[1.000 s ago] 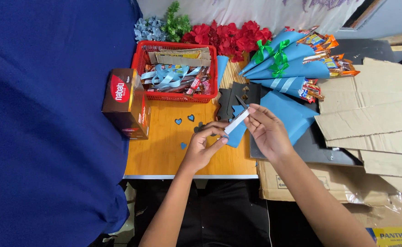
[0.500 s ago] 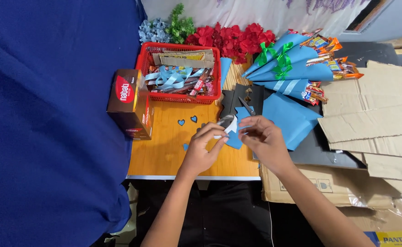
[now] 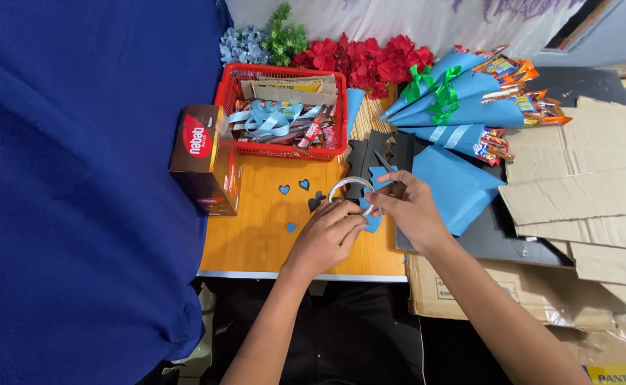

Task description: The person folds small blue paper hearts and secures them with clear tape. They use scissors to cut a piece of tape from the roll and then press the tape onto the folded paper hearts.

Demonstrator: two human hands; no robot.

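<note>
My left hand (image 3: 327, 239) and my right hand (image 3: 411, 210) meet over the orange tabletop (image 3: 256, 239). Between them is a pale ring of tape (image 3: 347, 185). My left fingers grip its lower side. My right fingers pinch its right edge, next to a small blue paper piece (image 3: 374, 223). Another blue paper scrap (image 3: 382, 175) lies just beyond my right fingers on black sheets (image 3: 361, 153). Small blue paper hearts (image 3: 284, 190) and a dark heart (image 3: 316, 202) lie on the table to the left of the hands.
A red basket (image 3: 222, 96) of ribbons and snack packs stands at the back. A brown box (image 3: 202, 160) stands at its left. Blue paper cones (image 3: 463, 89) holding snacks lie at the right, with cardboard sheets (image 3: 584, 185) beyond. Red flowers (image 3: 363, 60) line the back, and blue cloth (image 3: 78, 178) fills the left.
A second ago my hands held a white strip stretched between them. They have since come together, and the tape ring now shows between the fingers.
</note>
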